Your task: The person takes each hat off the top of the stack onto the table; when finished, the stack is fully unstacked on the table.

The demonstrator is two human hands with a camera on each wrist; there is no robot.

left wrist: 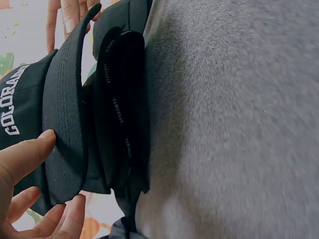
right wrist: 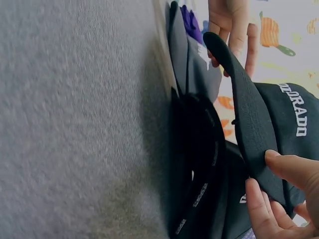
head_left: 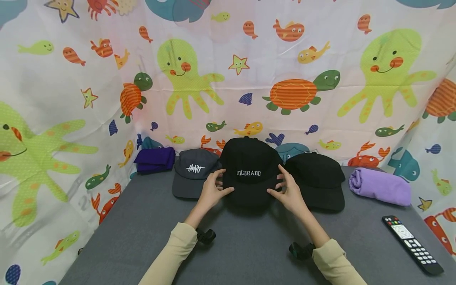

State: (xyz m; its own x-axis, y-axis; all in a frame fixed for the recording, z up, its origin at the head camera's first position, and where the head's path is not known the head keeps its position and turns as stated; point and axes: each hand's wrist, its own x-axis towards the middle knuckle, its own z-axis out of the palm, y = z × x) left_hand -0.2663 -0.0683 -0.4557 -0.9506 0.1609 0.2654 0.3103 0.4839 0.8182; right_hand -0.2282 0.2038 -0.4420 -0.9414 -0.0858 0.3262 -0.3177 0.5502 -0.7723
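Observation:
A black cap with white COLORADO lettering point(head_left: 249, 158) faces me at the middle of the table, its brim raised off the surface. My left hand point(head_left: 213, 189) holds it by the left edge, thumb on top of the brim point(left wrist: 67, 109) and fingers curled under. On the right edge, my right hand point(head_left: 290, 190) pinches the brim point(right wrist: 249, 109) the same way. Black fabric with a printed band point(left wrist: 117, 109) shows under the brim in both wrist views; whether it belongs to this cap, I cannot tell.
A grey cap lettered HEART point(head_left: 196, 170) sits to the left, a plain-looking black cap point(head_left: 317, 178) to the right. Folded dark purple cloth point(head_left: 154, 160) lies far left; a rolled lilac cloth point(head_left: 379, 186) and a remote control point(head_left: 411, 243) lie right. A patterned curtain point(head_left: 221, 79) hangs behind.

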